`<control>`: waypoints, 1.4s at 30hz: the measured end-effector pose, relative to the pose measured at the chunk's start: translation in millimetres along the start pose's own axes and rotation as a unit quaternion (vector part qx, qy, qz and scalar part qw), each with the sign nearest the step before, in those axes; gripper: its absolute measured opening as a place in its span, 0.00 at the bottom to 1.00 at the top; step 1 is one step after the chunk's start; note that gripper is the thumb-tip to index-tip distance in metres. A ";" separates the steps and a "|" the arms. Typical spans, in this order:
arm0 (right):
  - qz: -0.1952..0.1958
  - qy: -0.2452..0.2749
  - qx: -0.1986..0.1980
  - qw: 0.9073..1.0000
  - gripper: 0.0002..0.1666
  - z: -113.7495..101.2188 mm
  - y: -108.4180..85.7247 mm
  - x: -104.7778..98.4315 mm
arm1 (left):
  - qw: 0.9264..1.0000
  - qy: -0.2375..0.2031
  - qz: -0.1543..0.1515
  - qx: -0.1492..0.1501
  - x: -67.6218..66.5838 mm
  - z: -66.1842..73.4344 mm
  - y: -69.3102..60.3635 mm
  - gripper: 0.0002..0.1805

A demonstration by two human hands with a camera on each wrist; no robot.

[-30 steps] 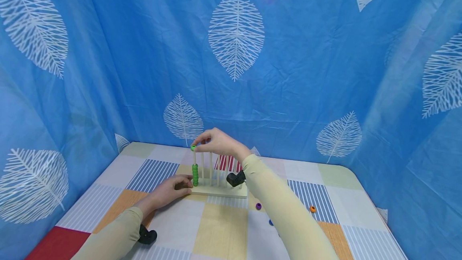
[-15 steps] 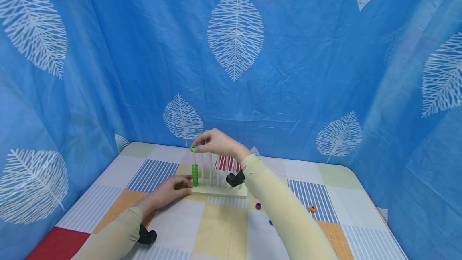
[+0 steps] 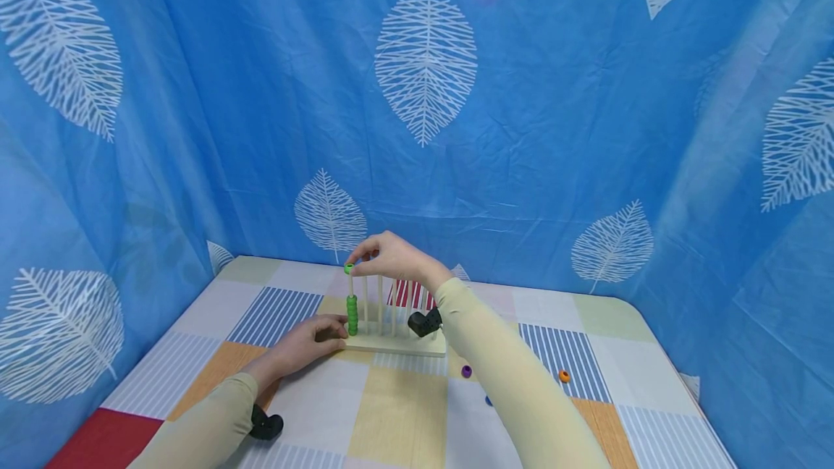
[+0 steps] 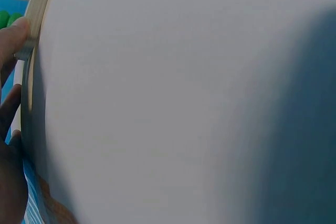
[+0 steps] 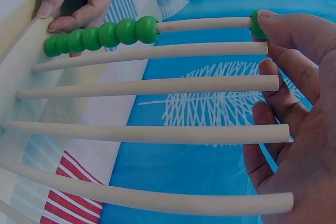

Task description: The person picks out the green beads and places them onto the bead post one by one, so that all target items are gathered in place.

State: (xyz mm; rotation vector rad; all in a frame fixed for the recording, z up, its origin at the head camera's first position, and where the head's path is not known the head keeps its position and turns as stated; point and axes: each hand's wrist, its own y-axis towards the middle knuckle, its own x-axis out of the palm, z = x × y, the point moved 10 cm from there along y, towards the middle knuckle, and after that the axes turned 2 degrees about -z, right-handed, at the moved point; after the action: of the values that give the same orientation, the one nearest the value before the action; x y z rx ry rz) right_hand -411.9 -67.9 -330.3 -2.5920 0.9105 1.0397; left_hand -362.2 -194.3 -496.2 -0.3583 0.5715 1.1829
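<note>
A pale wooden bead rack with upright rods (image 5: 210,85) on a flat base (image 3: 397,345) stands on the table. Several green beads (image 5: 107,34) are stacked low on its leftmost rod (image 5: 205,24). At the tip of that same rod my right hand (image 3: 394,259) pinches another green bead (image 5: 255,24) between thumb and forefinger; its other fingers reach behind the neighbouring rods. My left hand (image 3: 309,339) grips the left end of the base, thumb and fingers against its edges. Only the tips of that hand (image 4: 10,40) show in the left wrist view. The other rods visible carry no beads.
Right of the base lie a purple bead (image 3: 466,371) and an orange bead (image 3: 564,376). A blue bead (image 3: 489,401) is partly hidden by the right sleeve (image 3: 515,375). A blue leaf-patterned curtain (image 3: 521,129) surrounds the patchwork-covered table (image 3: 404,411).
</note>
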 end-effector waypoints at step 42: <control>0.001 -0.002 -0.007 1.000 0.10 -3.9 -3.1 -5.2 | 1.000 -0.004 0.002 -0.003 0.4 -1.7 0.4 0.02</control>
State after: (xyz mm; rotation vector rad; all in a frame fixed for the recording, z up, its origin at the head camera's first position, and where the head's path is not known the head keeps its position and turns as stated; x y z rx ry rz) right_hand -410.7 -64.6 -324.1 -2.5997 0.9074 1.0553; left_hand -362.9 -194.8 -497.8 -0.3584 0.5615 1.1898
